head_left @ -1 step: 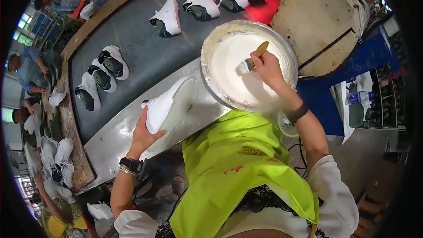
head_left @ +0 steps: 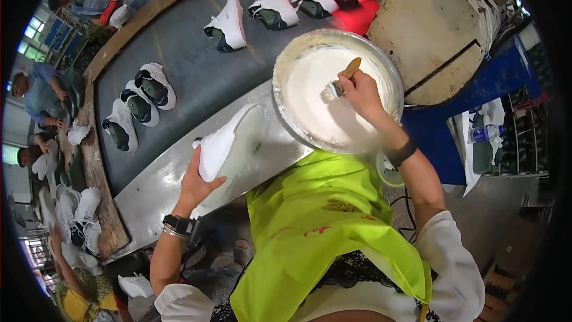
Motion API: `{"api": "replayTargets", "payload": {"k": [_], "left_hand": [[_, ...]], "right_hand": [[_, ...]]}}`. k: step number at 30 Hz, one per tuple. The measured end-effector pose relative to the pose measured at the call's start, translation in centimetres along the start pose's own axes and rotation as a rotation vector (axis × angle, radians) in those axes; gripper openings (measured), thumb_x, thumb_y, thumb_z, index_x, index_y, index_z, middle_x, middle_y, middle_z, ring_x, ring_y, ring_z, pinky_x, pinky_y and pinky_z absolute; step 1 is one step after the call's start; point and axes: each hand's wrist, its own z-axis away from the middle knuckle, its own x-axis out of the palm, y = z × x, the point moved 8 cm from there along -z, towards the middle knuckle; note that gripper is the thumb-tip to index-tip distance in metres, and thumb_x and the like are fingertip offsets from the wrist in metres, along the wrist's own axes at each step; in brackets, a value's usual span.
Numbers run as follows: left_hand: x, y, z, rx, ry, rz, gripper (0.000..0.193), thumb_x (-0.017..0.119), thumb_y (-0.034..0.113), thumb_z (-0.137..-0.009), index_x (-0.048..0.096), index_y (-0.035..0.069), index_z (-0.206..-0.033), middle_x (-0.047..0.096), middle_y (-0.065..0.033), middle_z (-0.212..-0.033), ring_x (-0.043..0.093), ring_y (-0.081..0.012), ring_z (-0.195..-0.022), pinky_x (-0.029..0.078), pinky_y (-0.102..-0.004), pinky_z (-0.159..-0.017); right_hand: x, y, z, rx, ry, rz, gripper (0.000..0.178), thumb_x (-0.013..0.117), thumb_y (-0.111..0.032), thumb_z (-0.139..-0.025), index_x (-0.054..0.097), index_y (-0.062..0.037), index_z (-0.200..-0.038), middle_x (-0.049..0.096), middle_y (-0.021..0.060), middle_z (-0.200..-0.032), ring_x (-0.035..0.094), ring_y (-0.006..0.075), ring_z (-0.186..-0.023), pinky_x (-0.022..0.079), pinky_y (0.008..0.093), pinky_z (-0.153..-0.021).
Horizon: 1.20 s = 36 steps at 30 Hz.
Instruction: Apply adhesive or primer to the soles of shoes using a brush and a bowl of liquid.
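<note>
My left hand [head_left: 195, 186] grips one end of a white shoe [head_left: 221, 148] from the near side, with the thumb sticking out to the right. The shoe lies tilted over the shiny metal ledge [head_left: 156, 188], its pale side facing right. Over a round basin [head_left: 281, 107] of white liquid, my right hand [head_left: 362, 96] pinches a paintbrush [head_left: 353, 68] by its short wooden handle. The bristles, coated white, point left and down at the liquid; whether they touch it I cannot tell.
Beyond the ledge, several white-and-dark-green shoes [head_left: 229, 24] stand on a dark belt [head_left: 196, 65], the farthest under red light. A worn beige cover [head_left: 429, 30] adjoins the basin. Along the left, co-workers [head_left: 42, 89] handle shoes beside a wooden edge [head_left: 110, 226].
</note>
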Motion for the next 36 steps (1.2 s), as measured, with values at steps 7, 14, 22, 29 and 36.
{"api": "replayTargets", "payload": {"k": [7,14,22,29,36], "left_hand": [[0.2,3.2,2.3,-0.373,-0.063,1.163,0.066,0.068,0.015,-0.085,0.037,0.0,-0.141,0.058,-0.0124,-0.125,0.06,-0.0234,-0.108,0.047,-0.033,-0.094],[8.6,5.5,6.2,-0.275,-0.01,1.356,0.056,0.057,0.031,-0.092,0.039,0.004,-0.138,0.056,-0.0086,-0.122,0.058,-0.0196,-0.104,0.047,-0.0332,-0.09],[10.8,7.1,5.8,-0.326,-0.03,1.498,0.067,0.06,0.017,-0.091,0.024,0.01,-0.148,0.05,-0.0099,-0.13,0.053,-0.0186,-0.114,0.047,-0.0331,-0.092],[10.8,8.1,5.4,-0.284,0.025,1.321,0.078,0.064,0.014,-0.088,0.017,0.01,-0.149,0.048,-0.0117,-0.133,0.05,-0.0204,-0.117,0.045,-0.0339,-0.094],[10.7,8.7,5.2,-0.192,0.034,1.143,0.078,0.065,0.017,-0.088,0.017,0.008,-0.149,0.047,-0.0124,-0.132,0.05,-0.0196,-0.115,0.044,-0.0332,-0.094]], "right_hand": [[0.5,-1.4,-0.5,-0.064,-0.018,0.244,0.021,0.059,-0.018,-0.088,0.062,0.0029,-0.088,0.066,0.0222,-0.08,0.064,0.0382,-0.077,0.05,0.0442,-0.07],[2.7,-1.0,-0.4,-0.007,-0.265,0.538,0.02,0.06,-0.017,-0.086,0.062,0.0024,-0.089,0.065,0.0225,-0.077,0.064,0.0386,-0.075,0.05,0.0455,-0.07],[1.3,-1.2,-2.0,-0.097,-0.128,0.196,0.019,0.059,-0.013,-0.089,0.064,0.0047,-0.096,0.067,0.0207,-0.078,0.067,0.0295,-0.072,0.051,0.0359,-0.068],[8.6,-13.2,2.1,-0.224,-0.231,-0.393,0.021,0.058,-0.014,-0.091,0.064,0.0025,-0.102,0.068,0.0139,-0.082,0.066,0.0192,-0.074,0.052,0.0319,-0.066],[13.1,-14.8,4.4,-0.191,-0.362,-0.299,0.029,0.059,-0.021,-0.09,0.061,0.0084,-0.091,0.064,0.024,-0.076,0.065,0.0357,-0.071,0.049,0.0388,-0.064]]}}
